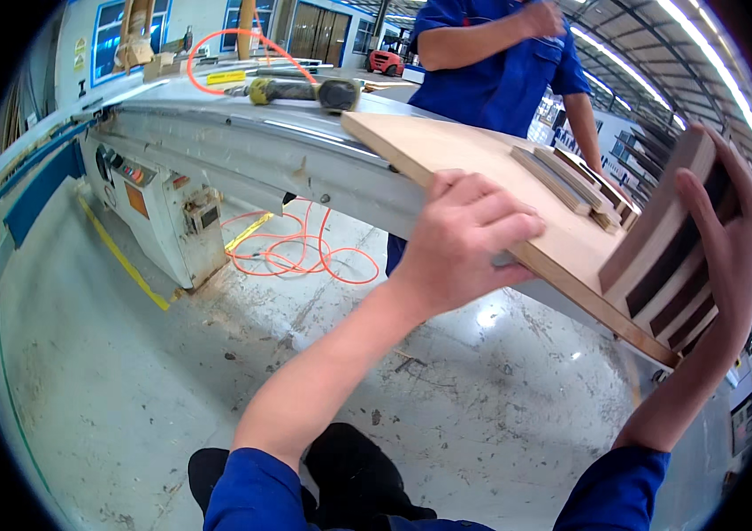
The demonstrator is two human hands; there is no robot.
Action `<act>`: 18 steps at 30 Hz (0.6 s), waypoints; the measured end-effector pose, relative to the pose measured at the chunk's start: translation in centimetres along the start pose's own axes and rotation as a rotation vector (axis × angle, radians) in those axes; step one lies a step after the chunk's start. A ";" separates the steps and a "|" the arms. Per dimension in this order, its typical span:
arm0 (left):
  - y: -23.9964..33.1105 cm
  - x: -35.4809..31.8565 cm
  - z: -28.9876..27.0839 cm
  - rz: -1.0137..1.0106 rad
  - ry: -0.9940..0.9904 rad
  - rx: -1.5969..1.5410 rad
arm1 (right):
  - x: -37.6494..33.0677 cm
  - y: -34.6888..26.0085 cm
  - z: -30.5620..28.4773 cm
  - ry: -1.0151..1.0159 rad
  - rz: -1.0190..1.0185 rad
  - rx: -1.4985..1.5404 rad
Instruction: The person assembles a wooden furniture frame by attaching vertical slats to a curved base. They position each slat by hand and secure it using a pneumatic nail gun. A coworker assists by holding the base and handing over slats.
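Note:
A light wooden board (456, 146) lies tilted across the pale machine table, its near edge sticking out toward me. My left hand (479, 228) is closed on that near edge, fingers over the top and thumb below. On the board's right end several wooden strips (663, 212) stand side by side, light and dark by turns. My right hand (734, 234) is wrapped round their right side, with the thumb at the upper near side; its other fingertips are partly hidden. More flat wooden strips (562, 180) lie on the board between my hands.
Across the table stands a person in blue workwear (495, 75), one forearm raised. A yellow-and-black power tool (301, 92) with an orange hose (203, 55) rests on the machine table (261, 146). Below are a control box (141, 203) and a coiled orange hose (305, 252) on the floor.

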State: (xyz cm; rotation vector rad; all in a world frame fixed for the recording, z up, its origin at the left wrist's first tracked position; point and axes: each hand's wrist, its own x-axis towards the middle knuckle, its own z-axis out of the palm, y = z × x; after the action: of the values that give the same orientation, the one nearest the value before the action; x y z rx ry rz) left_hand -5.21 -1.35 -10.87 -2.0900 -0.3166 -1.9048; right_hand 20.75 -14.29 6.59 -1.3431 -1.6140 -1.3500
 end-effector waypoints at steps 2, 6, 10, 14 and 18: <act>0.1 -0.3 0.5 -0.015 0.013 -0.056 | -0.4 0.9 0.1 0.031 0.053 -0.049; 0.4 0.0 0.7 -0.035 0.018 -0.099 | -0.1 -0.3 -1.0 0.038 0.047 -0.010; -0.2 0.0 -0.5 -0.036 -0.075 -0.044 | 0.9 -4.6 -1.7 0.007 -0.011 0.123; -0.1 0.6 -0.5 -0.007 -0.078 -0.012 | 0.9 -4.4 -1.8 0.049 -0.072 0.055; 0.1 0.6 -0.5 0.025 -0.091 -0.012 | 0.9 -3.7 -1.4 0.165 -0.101 0.070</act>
State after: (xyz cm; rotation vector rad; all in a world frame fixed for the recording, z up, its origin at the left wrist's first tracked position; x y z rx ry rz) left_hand -5.55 -1.66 -10.20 -2.1824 -0.2990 -1.8051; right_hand 16.75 -15.17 6.66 -1.0923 -1.6195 -1.4110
